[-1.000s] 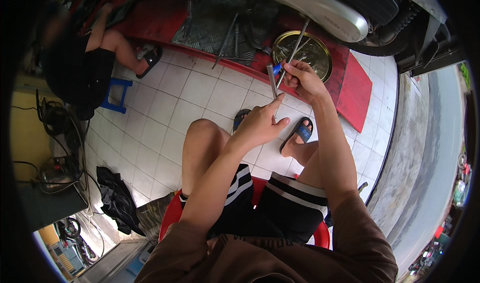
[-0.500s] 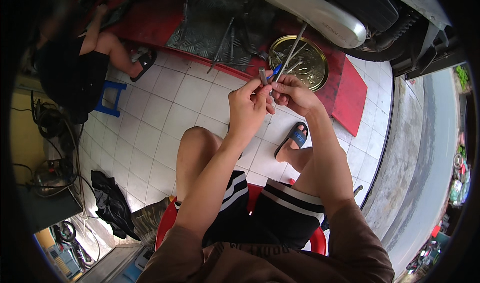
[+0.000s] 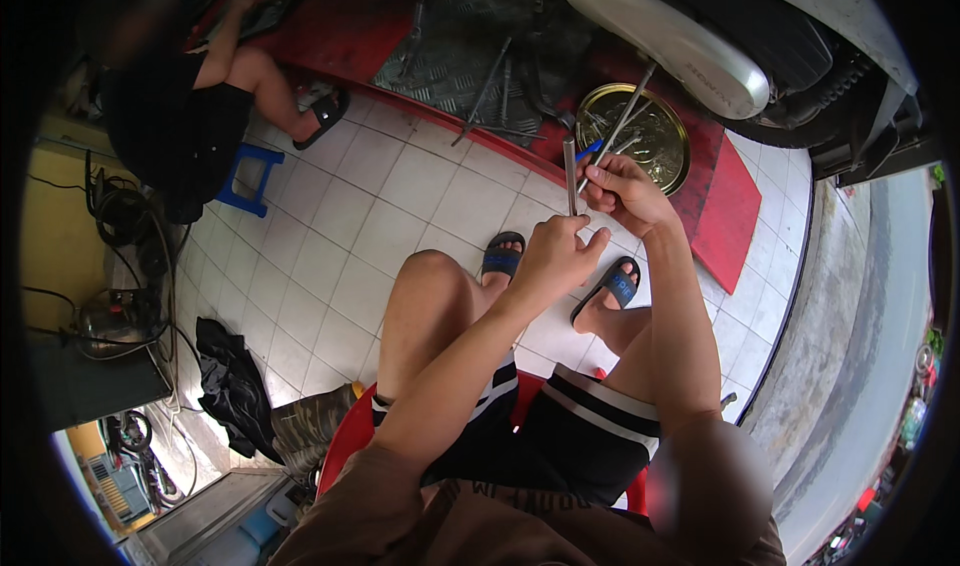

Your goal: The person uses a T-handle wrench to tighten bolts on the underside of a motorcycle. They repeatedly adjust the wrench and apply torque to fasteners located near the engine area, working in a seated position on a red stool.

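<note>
The left hand (image 3: 558, 256) is closed on the lower end of a metal tube (image 3: 571, 176), presumably to leave its upper end free; tube noted left of the round gold-rimmed tray (image 3: 686, 151). The right hand (image 3: 625, 198) pinches a long metal rod (image 3: 629, 112), which crosses the tray in view. The tray likely keeps small parts (image 3: 629, 145) from scattering. Half a second ago the hands appeared to touch; now they are just apart, the left farther from the tray.

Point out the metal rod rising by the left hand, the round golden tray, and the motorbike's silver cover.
Metal rod (image 3: 571, 173): head view, middle of its bare shaft.
Round tray (image 3: 672, 138): head view, inside, toward its right.
Silver cover (image 3: 668, 41): head view, middle of its face.
</note>
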Available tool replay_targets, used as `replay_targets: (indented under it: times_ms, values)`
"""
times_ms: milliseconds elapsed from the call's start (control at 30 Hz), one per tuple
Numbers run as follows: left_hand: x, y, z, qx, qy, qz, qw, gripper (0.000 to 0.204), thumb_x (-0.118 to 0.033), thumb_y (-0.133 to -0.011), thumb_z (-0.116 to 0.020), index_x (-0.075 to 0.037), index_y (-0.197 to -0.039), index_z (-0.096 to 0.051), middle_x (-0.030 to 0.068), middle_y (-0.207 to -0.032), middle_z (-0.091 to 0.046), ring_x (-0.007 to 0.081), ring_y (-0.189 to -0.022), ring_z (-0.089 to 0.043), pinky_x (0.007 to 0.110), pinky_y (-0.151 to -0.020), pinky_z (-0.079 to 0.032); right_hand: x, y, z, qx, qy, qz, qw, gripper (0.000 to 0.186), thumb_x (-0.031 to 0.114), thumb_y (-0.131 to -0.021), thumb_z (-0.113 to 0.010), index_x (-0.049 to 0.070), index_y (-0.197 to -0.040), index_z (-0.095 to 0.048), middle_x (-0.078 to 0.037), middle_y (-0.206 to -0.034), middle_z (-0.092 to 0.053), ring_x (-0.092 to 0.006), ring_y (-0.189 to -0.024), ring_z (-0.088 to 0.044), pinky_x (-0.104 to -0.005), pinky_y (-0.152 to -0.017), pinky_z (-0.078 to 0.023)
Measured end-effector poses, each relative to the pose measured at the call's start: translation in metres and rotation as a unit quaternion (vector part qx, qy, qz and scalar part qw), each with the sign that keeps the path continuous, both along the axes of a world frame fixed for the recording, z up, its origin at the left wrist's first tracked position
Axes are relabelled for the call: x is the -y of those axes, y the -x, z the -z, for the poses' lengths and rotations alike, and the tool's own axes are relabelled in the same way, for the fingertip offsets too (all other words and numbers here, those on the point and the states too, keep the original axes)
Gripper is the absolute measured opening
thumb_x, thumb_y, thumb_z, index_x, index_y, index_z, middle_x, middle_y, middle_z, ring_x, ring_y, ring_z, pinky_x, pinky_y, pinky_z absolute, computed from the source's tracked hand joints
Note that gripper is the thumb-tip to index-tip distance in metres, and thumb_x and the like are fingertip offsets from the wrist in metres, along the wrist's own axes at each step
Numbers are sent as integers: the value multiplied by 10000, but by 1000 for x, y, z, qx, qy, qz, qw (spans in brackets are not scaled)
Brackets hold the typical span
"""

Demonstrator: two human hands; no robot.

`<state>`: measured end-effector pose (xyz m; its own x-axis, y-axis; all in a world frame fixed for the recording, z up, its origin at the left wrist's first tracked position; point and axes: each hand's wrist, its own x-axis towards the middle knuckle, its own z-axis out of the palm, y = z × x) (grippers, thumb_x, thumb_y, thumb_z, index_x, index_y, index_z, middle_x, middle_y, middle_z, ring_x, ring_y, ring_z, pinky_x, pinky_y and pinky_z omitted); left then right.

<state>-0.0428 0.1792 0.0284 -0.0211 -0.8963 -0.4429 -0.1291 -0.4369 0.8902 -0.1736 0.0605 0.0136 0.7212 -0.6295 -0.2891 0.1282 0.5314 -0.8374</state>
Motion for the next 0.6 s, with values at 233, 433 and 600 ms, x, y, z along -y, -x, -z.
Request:
replay_targets:
  times_ms: [233,433,600]
  values:
    - [-2,-5,-11,-443,-147,-52,883,869,-714,-863,-371,46,-1256,-524,23,-746,-542,135,-618,-514,260,-504,-331,0,6,-5,10,-5,6,1000,197,189,-931,-615,-6,-962,-616,35,-621,-455,-49,-539,-326,-212,-488,-245]
    - [10,4,-8,-528,-213,-87,817,766,-704,-868,-393,13,-1087,-551,-14,-780,-470,121,-639,-419,243,-506,-297,0,8,0,22,2,12,1000,213,211,-938,-605,-1,-935,-622,31,-608,-456,-47,-518,-321,-212,-478,-240]
    - [14,2,10,-643,-173,-152,731,444,-411,-908,-588,15,-1029,-557,-6,-764,-479,94,-627,-425,219,-512,-318,2,8,4,-2,3,0,1000,209,221,-939,-608,13,-923,-628,24,-612,-473,-45,-507,-330,-218,-469,-245]
